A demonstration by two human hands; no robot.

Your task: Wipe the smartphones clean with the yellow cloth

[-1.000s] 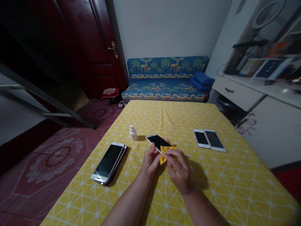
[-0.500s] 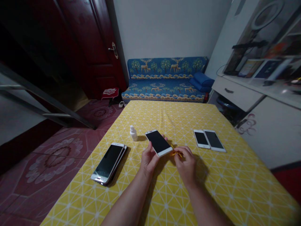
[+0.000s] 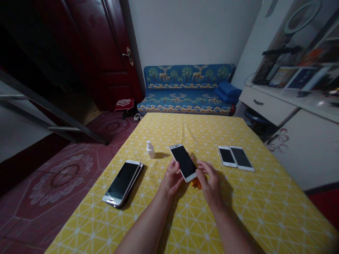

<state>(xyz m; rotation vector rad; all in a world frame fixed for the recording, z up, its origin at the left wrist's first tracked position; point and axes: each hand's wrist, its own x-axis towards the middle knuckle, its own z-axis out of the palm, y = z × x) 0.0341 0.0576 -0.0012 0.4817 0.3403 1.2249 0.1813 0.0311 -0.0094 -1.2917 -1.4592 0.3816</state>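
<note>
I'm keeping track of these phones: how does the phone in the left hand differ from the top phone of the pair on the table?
The white-framed smartphone is raised and tilted in the left hand, while the top phone lies on the yellow tablecloth. The held phone touches no other phone, while the top phone rests on a second phone. The held phone's screen looks plain black, while the top phone's shows pale glare. Both have light frames and dark screens facing up.

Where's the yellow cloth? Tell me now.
In the head view, the yellow cloth sits just below the lower corner of the phone held in the left hand, against the right hand.
</note>
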